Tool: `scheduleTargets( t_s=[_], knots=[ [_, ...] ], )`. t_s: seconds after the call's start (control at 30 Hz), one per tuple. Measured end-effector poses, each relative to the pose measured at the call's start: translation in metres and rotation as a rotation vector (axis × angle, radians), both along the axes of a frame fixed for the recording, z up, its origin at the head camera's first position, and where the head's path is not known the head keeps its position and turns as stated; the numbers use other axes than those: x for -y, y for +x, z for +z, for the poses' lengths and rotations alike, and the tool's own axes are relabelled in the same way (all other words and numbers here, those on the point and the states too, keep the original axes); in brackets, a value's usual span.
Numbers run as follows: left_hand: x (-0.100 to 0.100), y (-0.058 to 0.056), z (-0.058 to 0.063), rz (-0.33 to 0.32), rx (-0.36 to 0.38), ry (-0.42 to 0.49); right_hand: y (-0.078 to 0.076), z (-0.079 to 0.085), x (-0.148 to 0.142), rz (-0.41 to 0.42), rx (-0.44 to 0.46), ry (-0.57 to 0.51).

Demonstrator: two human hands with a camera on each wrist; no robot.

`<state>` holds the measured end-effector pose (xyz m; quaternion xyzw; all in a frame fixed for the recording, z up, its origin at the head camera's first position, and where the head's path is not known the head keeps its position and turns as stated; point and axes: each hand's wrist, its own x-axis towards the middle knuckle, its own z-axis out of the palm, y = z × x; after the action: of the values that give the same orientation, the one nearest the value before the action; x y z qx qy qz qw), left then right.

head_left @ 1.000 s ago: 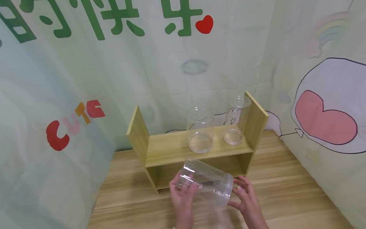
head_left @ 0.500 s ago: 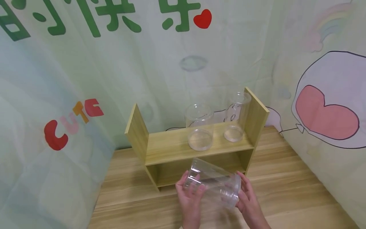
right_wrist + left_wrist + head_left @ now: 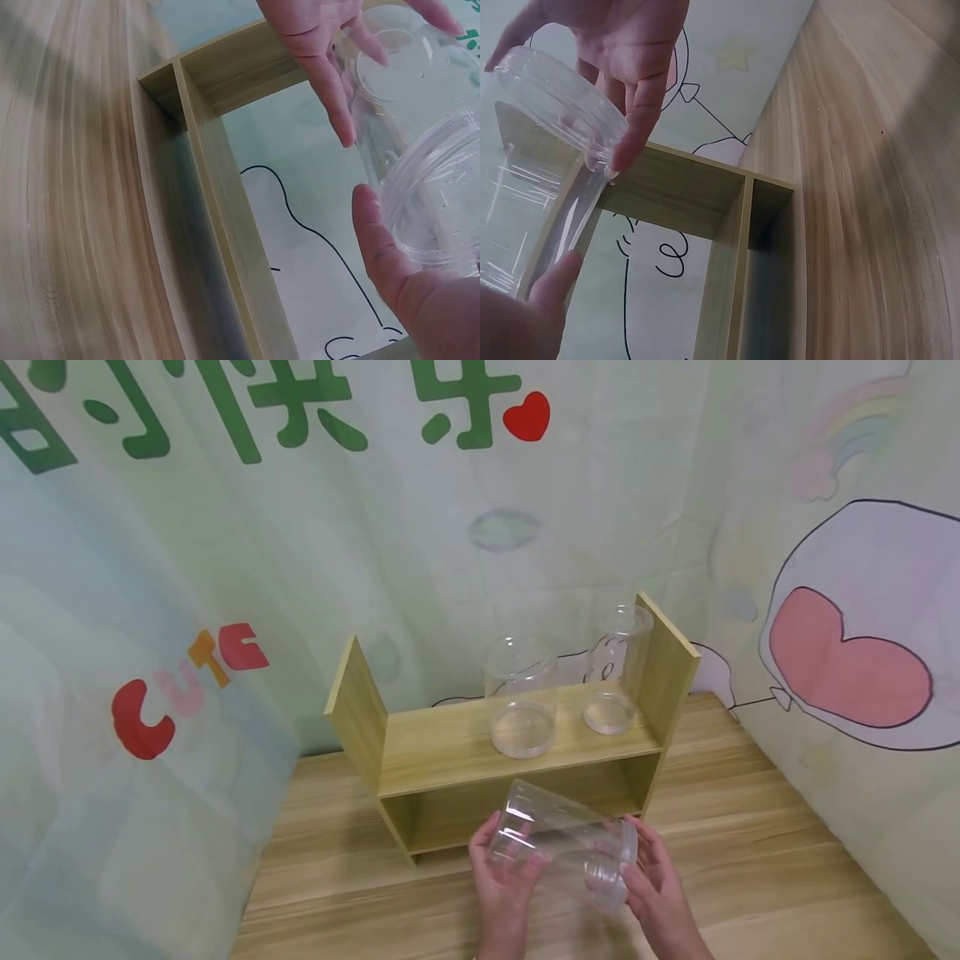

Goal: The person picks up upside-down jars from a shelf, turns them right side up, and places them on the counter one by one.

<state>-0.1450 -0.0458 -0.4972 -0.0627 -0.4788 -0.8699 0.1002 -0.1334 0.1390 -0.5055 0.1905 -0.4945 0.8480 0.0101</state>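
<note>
Tilted in front of the shelf, a clear plastic jar [image 3: 562,835] is held off the table between both hands. My left hand [image 3: 504,885] grips its base end, thumb on the near side and fingers behind. At the other end, the fingers and thumb of my right hand [image 3: 660,893] hold the ringed, lid-like end [image 3: 435,187], which points right and slightly down. The left wrist view shows that ringed end [image 3: 559,97] between the right thumb and fingers. Nothing is visible inside the jar.
A small wooden shelf [image 3: 442,768] stands on the wood-grain table [image 3: 330,893]. On its upper board are a wide clear jar [image 3: 522,731] and a narrower clear jar [image 3: 611,714], close to the right side panel [image 3: 670,677]. Printed cloth [image 3: 375,543] hangs behind.
The right hand has moved from touching the jar's ringed end with spread fingers to gripping it. Both hands and the jar have shifted slightly right.
</note>
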Motion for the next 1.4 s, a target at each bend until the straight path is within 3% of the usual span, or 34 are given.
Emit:
scheduleTargets(
  t_s=[0.17, 0.37, 0.63, 0.73, 0.9, 1.0, 1.17, 1.4],
  knots=[
    [0.002, 0.0, 0.0, -0.058, 0.007, -0.01, 0.0, 0.003, -0.005, -0.016, 0.0, 0.035],
    [0.003, 0.0, 0.001, -0.085, -0.055, -0.049, -0.002, 0.008, -0.012, -0.007, -0.031, 0.067],
    [0.012, -0.002, 0.006, -0.012, 0.029, -0.309, -0.011, 0.015, -0.03, -0.017, -0.117, 0.175],
    [0.016, -0.004, 0.008, 0.005, 0.045, -0.351, -0.013, 0.017, -0.036, -0.039, -0.116, 0.229],
    [0.02, -0.006, 0.01, 0.019, 0.065, -0.33, -0.016, 0.019, -0.04, -0.026, -0.138, 0.236],
    [0.022, -0.006, 0.01, 0.057, 0.012, -0.335, -0.016, 0.02, -0.04, -0.023, -0.145, 0.245],
    [0.032, -0.01, 0.011, 0.186, -0.17, -0.422, -0.016, 0.018, -0.043, -0.057, -0.126, 0.331],
    [0.051, -0.018, 0.021, 0.298, -0.215, -0.508, -0.017, 0.02, -0.049, -0.078, -0.128, 0.375]
  ],
)
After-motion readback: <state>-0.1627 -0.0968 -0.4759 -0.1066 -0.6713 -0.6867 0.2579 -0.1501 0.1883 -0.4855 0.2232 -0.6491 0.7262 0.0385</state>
